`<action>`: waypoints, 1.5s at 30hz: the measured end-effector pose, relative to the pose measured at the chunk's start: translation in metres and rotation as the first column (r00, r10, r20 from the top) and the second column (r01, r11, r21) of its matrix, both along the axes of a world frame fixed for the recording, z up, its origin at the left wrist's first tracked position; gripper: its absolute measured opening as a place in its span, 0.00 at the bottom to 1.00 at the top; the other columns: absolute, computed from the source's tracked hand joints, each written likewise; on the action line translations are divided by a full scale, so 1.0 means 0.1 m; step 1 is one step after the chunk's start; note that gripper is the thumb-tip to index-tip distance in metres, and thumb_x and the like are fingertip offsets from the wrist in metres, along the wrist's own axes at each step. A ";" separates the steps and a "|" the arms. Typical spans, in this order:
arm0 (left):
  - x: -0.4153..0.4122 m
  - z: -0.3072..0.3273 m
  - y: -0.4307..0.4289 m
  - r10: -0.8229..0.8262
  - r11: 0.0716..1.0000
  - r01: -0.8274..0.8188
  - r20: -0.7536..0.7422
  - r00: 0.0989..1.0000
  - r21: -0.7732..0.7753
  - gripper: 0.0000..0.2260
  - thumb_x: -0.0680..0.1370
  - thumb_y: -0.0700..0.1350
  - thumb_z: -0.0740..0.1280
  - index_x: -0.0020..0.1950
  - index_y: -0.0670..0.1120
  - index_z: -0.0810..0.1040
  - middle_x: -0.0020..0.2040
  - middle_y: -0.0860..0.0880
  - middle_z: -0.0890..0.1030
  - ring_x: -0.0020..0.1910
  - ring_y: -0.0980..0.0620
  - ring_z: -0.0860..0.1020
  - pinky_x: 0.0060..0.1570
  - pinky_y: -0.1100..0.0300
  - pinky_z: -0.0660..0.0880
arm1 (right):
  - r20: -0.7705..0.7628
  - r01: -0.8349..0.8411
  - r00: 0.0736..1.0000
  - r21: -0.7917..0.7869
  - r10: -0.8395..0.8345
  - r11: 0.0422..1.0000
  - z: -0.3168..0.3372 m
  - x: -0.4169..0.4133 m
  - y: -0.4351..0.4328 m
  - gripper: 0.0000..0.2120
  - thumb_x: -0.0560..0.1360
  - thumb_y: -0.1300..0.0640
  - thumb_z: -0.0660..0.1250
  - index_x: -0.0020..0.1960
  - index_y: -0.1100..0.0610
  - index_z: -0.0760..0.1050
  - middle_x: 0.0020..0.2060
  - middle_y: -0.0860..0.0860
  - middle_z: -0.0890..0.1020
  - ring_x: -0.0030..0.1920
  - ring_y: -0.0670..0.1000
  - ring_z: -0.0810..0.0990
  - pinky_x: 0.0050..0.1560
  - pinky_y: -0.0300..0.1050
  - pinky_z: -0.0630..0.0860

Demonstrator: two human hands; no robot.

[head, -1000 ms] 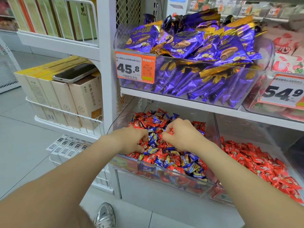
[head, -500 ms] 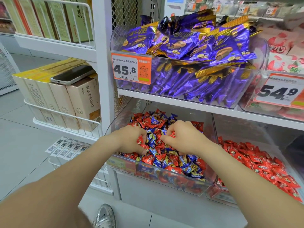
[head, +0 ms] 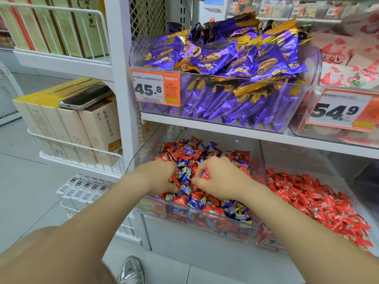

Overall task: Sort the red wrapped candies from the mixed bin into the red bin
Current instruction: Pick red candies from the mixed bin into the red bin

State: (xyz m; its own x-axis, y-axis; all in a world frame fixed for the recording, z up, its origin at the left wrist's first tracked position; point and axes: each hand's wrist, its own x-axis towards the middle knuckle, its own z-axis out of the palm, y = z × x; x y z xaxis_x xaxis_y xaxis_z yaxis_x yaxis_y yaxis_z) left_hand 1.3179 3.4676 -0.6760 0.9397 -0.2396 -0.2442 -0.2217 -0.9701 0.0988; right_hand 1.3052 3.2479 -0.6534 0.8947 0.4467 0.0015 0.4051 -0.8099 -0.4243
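Head view: the left hand (head: 158, 177) curls into the mixed bin (head: 194, 217); whether it pinches anything I cannot tell. Just beside it, the right hand (head: 222, 180) pinches a red candy (head: 205, 174) over the pile. The red bin (head: 266, 238) sits to the right, with purple packets (head: 225, 58) shelved above.

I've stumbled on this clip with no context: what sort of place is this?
Likely a shop's sweets aisle: orange price tags on clear bins, purple snack packs heaped on white shelving, loose wrapped candies below.
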 end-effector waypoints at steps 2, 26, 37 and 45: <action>0.02 -0.01 -0.01 0.013 1.000 -0.013 0.009 1.000 0.025 0.22 0.77 0.63 0.71 0.66 0.53 0.74 0.60 0.48 0.79 0.60 0.44 0.77 0.56 0.47 0.78 | 0.000 -0.017 1.000 -0.002 0.017 1.000 -0.03 0.00 0.06 0.12 0.81 0.46 0.70 0.42 0.50 0.83 0.23 0.47 0.78 0.27 0.44 0.72 0.50 0.49 0.80; -0.09 0.32 0.22 0.107 0.947 -0.069 0.105 0.989 -0.314 0.09 0.82 0.55 0.69 0.51 0.51 0.75 0.40 0.53 0.77 0.39 0.54 0.75 0.36 0.56 0.67 | -0.184 -0.103 0.978 -0.008 0.100 0.995 -0.03 0.11 0.18 0.19 0.78 0.40 0.73 0.45 0.57 0.83 0.30 0.56 0.85 0.30 0.39 0.82 0.48 0.42 0.72; -0.10 0.32 0.20 0.125 0.936 -0.058 0.175 0.977 -0.349 0.08 0.82 0.57 0.69 0.52 0.54 0.74 0.39 0.57 0.73 0.38 0.58 0.72 0.37 0.57 0.66 | -0.254 -0.354 0.925 -0.301 0.284 0.885 -0.22 0.18 0.38 0.23 0.81 0.43 0.70 0.74 0.49 0.77 0.69 0.49 0.80 0.65 0.53 0.79 0.61 0.46 0.76; -0.10 0.34 0.13 0.103 0.944 -0.047 0.156 0.982 -0.326 0.12 0.82 0.57 0.69 0.60 0.52 0.78 0.37 0.56 0.72 0.34 0.59 0.72 0.32 0.62 0.63 | -0.177 -0.336 0.939 -0.275 0.296 0.901 -0.18 0.17 0.32 0.07 0.82 0.51 0.67 0.54 0.50 0.84 0.37 0.49 0.85 0.34 0.45 0.80 0.39 0.45 0.78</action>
State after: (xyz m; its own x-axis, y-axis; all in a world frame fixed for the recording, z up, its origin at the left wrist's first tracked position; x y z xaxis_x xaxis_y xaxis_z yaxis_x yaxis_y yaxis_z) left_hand 1.3083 3.4808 -0.6419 0.9786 -0.2058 -0.0034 -0.1896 -0.9079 0.3739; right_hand 1.3218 3.2802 -0.6714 0.6899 0.6677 -0.2798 0.6193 -0.7444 -0.2494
